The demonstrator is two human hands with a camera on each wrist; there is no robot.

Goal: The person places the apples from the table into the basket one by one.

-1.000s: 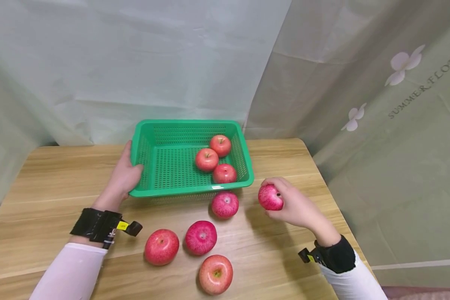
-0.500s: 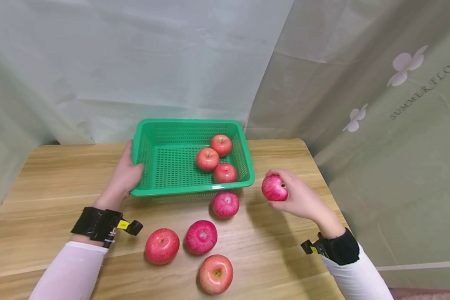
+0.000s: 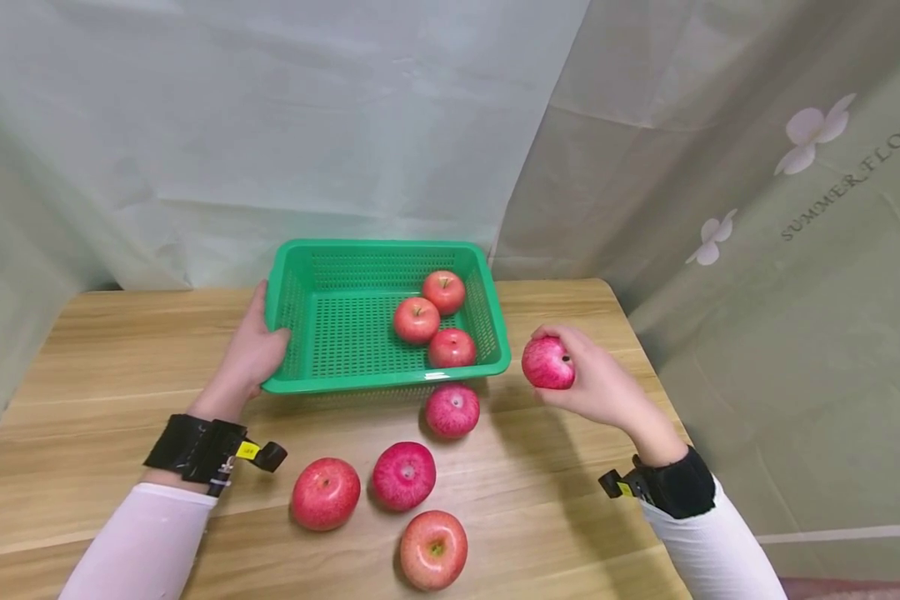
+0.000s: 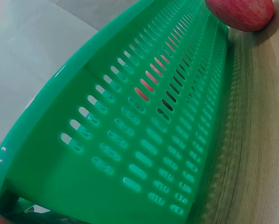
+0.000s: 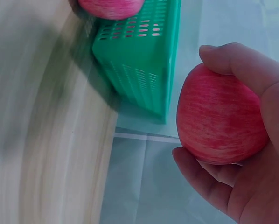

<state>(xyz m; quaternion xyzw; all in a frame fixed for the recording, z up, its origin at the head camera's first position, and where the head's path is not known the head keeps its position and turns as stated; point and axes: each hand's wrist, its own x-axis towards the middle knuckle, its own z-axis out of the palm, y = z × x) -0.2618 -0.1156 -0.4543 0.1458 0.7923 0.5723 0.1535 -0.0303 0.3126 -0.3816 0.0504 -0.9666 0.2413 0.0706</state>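
Observation:
My right hand (image 3: 596, 379) grips a dark pink apple (image 3: 547, 363) to the right of the green basket (image 3: 345, 385). In the right wrist view, thumb and fingers curl round that apple (image 5: 219, 116), raised above the table. My left hand (image 3: 258, 350) holds the basket's left end, with the thumb over the rim; its fingers are mostly hidden behind the wall. Three red apples (image 3: 417, 321) sit together at the right end inside the basket. Against the basket's front side lies a pink apple (image 3: 452, 410).
Nearer the front of the wooden table (image 3: 525, 517) lie a red apple (image 3: 326, 493), a dark pink apple (image 3: 404, 476) and a paler apple (image 3: 433, 550). A grey-white curtain (image 3: 330, 125) hangs behind the table, and a flowered curtain (image 3: 810, 350) to the right.
My right hand, with the apple in it, has moved a little away from me, toward the back of the table. The left hand and basket stay put.

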